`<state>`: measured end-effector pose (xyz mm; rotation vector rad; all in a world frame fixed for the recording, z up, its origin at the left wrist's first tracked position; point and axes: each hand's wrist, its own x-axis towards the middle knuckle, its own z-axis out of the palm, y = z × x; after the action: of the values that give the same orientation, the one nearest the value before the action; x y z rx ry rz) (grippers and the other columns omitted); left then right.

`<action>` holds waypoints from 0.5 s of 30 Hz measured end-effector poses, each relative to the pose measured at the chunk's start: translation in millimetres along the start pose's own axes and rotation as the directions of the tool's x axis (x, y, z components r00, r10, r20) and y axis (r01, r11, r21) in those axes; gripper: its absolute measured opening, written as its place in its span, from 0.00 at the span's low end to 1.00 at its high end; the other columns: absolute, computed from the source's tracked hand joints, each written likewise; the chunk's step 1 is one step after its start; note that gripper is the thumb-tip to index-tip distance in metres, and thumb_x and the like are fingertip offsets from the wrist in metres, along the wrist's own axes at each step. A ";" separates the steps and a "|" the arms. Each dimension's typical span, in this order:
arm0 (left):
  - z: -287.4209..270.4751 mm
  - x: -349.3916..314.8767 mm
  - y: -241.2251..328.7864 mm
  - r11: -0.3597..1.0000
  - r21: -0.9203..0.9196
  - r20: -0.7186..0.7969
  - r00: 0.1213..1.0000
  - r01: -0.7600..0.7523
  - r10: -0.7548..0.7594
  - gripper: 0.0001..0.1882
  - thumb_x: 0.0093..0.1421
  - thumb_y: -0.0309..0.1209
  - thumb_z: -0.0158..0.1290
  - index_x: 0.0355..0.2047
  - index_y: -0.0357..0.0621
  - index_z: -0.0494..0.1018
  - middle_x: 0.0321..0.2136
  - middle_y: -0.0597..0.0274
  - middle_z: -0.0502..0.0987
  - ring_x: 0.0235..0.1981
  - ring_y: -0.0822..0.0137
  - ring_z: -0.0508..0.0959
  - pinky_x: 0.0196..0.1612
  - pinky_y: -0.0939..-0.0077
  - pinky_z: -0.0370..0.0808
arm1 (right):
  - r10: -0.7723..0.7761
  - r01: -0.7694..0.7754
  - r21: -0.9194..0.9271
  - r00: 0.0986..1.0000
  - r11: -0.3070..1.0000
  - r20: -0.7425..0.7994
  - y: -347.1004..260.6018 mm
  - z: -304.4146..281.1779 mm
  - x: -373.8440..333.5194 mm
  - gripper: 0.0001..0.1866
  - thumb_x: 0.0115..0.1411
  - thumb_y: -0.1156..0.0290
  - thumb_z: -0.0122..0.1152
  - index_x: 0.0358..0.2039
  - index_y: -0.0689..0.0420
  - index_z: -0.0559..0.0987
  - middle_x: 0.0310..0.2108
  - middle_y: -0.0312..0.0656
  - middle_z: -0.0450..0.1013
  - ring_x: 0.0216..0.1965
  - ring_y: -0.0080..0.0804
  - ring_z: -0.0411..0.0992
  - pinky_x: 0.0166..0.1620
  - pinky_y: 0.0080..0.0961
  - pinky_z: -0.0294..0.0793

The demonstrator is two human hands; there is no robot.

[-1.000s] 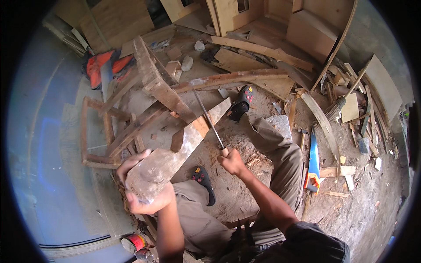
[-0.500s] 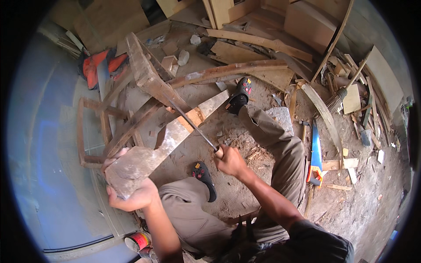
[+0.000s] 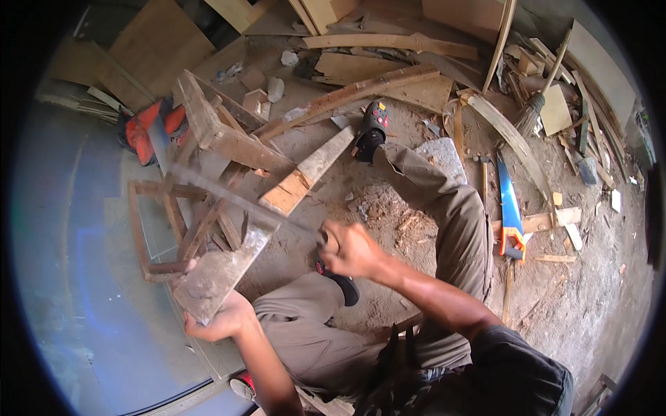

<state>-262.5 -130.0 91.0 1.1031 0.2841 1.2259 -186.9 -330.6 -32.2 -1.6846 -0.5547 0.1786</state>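
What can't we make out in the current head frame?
All in the head view:
Tool blade: motion blur; its surface and tip are unclear.
Handle: mostly covered by the right hand, also blurred.
Left hand: part of its grip is hidden by the board.
Red can: partly hidden by the left forearm; contents unclear.

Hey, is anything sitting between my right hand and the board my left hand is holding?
Only the long thin tool in your right hand: blurred, it runs from that hand across the board held in your left hand. Nothing else visible stands between; whether the tool touches the wood, I can't tell.
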 end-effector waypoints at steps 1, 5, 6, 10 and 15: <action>-5.1 -2.6 -2.7 1.000 -0.023 0.085 0.996 0.003 -0.001 0.35 0.54 0.50 0.37 0.50 0.31 0.70 0.47 0.39 0.75 0.52 0.45 0.74 0.57 0.48 0.70 | -0.039 0.039 -0.028 0.999 0.999 -0.014 6.4 -1.4 -3.3 0.12 0.47 0.69 0.59 0.31 0.62 0.73 0.19 0.57 0.72 0.22 0.55 0.75 0.31 0.42 0.76; -28.0 -10.8 -3.4 1.000 -0.031 0.201 0.980 0.005 0.001 0.36 0.55 0.49 0.37 0.50 0.27 0.70 0.49 0.39 0.74 0.55 0.45 0.73 0.59 0.48 0.68 | 0.342 -0.313 -0.231 0.934 0.921 0.101 66.3 -7.6 -2.6 0.09 0.48 0.70 0.58 0.29 0.61 0.76 0.23 0.58 0.76 0.26 0.54 0.77 0.35 0.43 0.79; -34.3 -7.7 -2.1 1.000 -0.007 0.165 0.986 -0.011 0.012 0.36 0.56 0.48 0.37 0.50 0.25 0.70 0.50 0.38 0.74 0.56 0.44 0.72 0.61 0.48 0.67 | 0.320 -0.286 -0.275 0.943 0.918 0.090 49.0 -6.7 0.6 0.10 0.49 0.69 0.58 0.31 0.60 0.79 0.25 0.58 0.77 0.30 0.54 0.79 0.37 0.45 0.79; -46.5 -11.9 -7.5 0.997 -0.071 0.236 0.972 0.026 -0.008 0.36 0.56 0.47 0.37 0.52 0.23 0.69 0.52 0.36 0.73 0.57 0.44 0.72 0.63 0.48 0.66 | 0.159 -0.132 -0.169 0.975 0.977 0.156 25.2 -3.5 -8.8 0.11 0.49 0.69 0.58 0.32 0.59 0.79 0.26 0.58 0.77 0.31 0.54 0.79 0.38 0.45 0.79; -45.3 -28.7 -2.6 0.997 0.070 0.020 0.999 -0.043 0.042 0.34 0.54 0.49 0.38 0.49 0.30 0.69 0.47 0.42 0.74 0.53 0.47 0.74 0.57 0.50 0.70 | 0.263 -0.237 -0.163 0.950 0.958 0.166 57.4 0.2 -10.1 0.13 0.48 0.70 0.59 0.34 0.61 0.78 0.23 0.58 0.76 0.28 0.54 0.78 0.36 0.45 0.79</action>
<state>-303.4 -130.7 56.4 1.1865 0.2926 1.2506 -180.9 -340.3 -89.4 -1.8870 -0.4989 0.4954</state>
